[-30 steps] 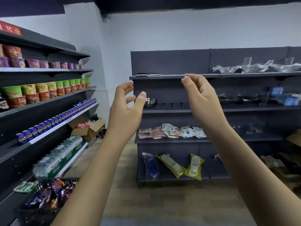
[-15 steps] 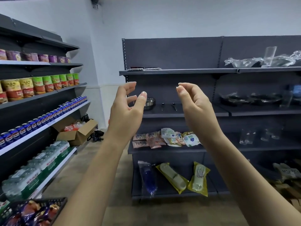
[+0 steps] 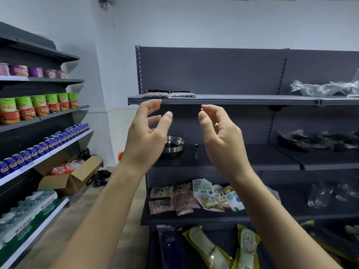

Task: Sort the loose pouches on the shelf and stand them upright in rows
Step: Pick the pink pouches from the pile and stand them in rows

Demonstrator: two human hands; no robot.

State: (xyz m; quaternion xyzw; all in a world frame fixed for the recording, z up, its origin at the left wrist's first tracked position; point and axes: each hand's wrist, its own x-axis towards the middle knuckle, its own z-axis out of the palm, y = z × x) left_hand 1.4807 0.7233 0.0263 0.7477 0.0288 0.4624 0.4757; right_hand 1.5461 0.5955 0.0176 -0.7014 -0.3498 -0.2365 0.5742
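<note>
A jumble of loose pouches point(image 3: 196, 197), pink, white and yellow, lies flat on a dark grey shelf point(image 3: 194, 217), third level down, straight ahead. My left hand point(image 3: 145, 136) and my right hand point(image 3: 219, 136) are raised in front of me, palms facing each other, well above and in front of the pouches. The fingers of both hands are loosely curved and hold nothing. My right forearm covers the right end of the pile.
A steel bowl point(image 3: 173, 146) and a small spoon point(image 3: 196, 151) sit on the shelf above the pouches. Long yellow packs point(image 3: 247, 247) lean on the bottom shelf. At left are shelves of noodle cups point(image 3: 38, 105), blue cans point(image 3: 48, 142), and an open cardboard box point(image 3: 70, 175) on the floor.
The dark shelf unit has come closer and now fills more of the view. Both hands stay raised, a little nearer to each other and lower relative to the top shelf.
</note>
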